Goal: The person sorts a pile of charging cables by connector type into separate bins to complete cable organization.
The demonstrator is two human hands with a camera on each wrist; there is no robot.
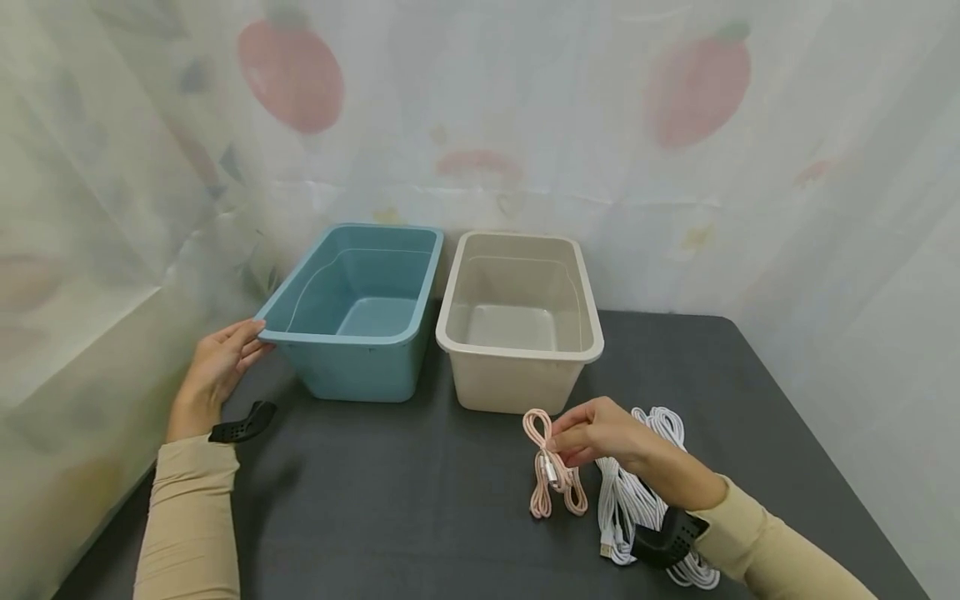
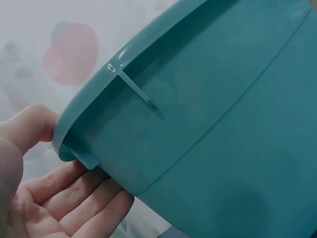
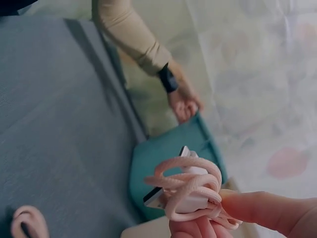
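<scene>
My left hand (image 1: 250,337) touches the near left corner of the blue bin (image 1: 352,333). In the left wrist view the thumb lies against the bin rim (image 2: 94,94) and the straight fingers (image 2: 74,198) lie under it. My right hand (image 1: 567,442) pinches a coiled pink cable (image 1: 551,467) just above the dark table (image 1: 375,500), in front of the beige bin (image 1: 520,333). The right wrist view shows the pink coil (image 3: 190,191) with its white connector held between my fingertips (image 3: 257,208). Both bins show nothing inside.
A bundle of white cable (image 1: 645,492) lies on the table under my right forearm. The two bins stand side by side at the back of the table. A sheer curtain (image 1: 480,125) with red fruit prints hangs behind and on both sides.
</scene>
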